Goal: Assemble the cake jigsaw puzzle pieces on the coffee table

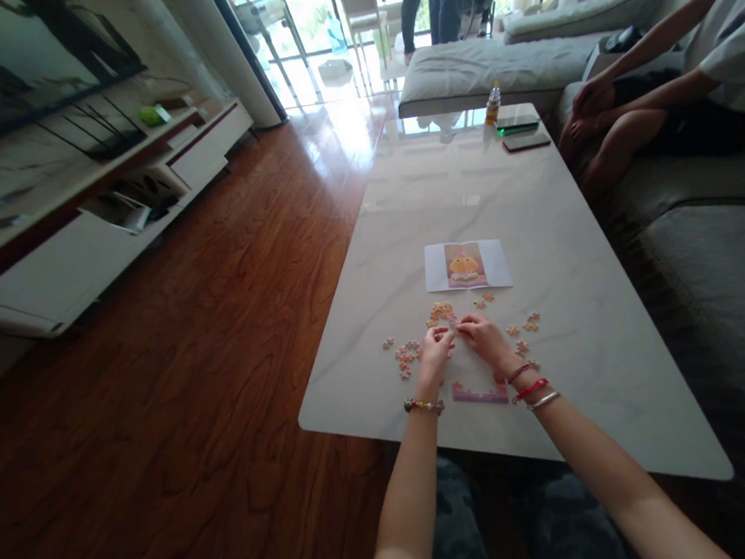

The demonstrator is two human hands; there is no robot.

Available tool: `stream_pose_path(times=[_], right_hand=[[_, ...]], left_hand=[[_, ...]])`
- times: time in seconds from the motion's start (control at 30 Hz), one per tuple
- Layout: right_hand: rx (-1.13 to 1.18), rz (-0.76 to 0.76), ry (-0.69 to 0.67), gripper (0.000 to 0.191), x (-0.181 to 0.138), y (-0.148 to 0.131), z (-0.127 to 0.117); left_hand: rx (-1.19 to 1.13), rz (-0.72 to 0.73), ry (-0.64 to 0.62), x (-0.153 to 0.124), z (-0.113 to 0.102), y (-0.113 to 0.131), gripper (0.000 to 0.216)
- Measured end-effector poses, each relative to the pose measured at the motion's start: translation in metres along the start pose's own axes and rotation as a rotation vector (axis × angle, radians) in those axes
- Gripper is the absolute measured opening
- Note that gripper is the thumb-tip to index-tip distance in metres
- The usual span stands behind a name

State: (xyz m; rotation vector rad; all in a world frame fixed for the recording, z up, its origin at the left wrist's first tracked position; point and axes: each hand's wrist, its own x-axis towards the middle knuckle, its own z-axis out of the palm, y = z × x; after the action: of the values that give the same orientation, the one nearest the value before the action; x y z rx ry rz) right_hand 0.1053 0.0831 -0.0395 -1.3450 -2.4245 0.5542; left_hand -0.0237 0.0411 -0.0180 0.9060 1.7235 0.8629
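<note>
Low over the near part of the marble-patterned table, my left hand [438, 349] and my right hand [480, 337] are close together with their fingertips pinched. A small pale jigsaw puzzle piece shows at the right fingertips; what the left fingers grip is too small to make out. Loose orange and pink puzzle pieces [441, 312] lie just beyond the left hand, with a pinkish group [404, 359] to its left. Several more pieces [531, 322] are scattered right of my right hand. Between my wrists sits a joined purple-pink puzzle strip [479, 394], partly hidden by the right wrist.
A creased sheet with a printed picture [466, 265] lies beyond my hands. At the table's [469, 188] far end are a bottle [493, 104] and two phone-like devices [526, 142]. Someone sits on the sofa [722, 249] at right; people stand near the windows. A TV cabinet [64, 267] lines the left.
</note>
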Motion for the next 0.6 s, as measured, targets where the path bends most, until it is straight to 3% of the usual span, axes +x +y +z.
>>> stream_pose_path(times=[0.1, 0.2, 0.6], right_hand=[[0.003, 0.006, 0.027, 0.021, -0.002, 0.001, 0.004], [-0.02, -0.009, 0.019, 0.021, -0.003, 0.002, 0.004], [-0.091, -0.085, -0.005, 0.022, -0.004, 0.005, 0.003]], left_hand=[[0.226, -0.03, 0.145, 0.003, 0.015, 0.011, 0.028], [0.427, -0.11, 0.213, 0.003, 0.026, 0.019, 0.023], [0.43, -0.258, 0.277, 0.008, 0.037, 0.023, 0.023]])
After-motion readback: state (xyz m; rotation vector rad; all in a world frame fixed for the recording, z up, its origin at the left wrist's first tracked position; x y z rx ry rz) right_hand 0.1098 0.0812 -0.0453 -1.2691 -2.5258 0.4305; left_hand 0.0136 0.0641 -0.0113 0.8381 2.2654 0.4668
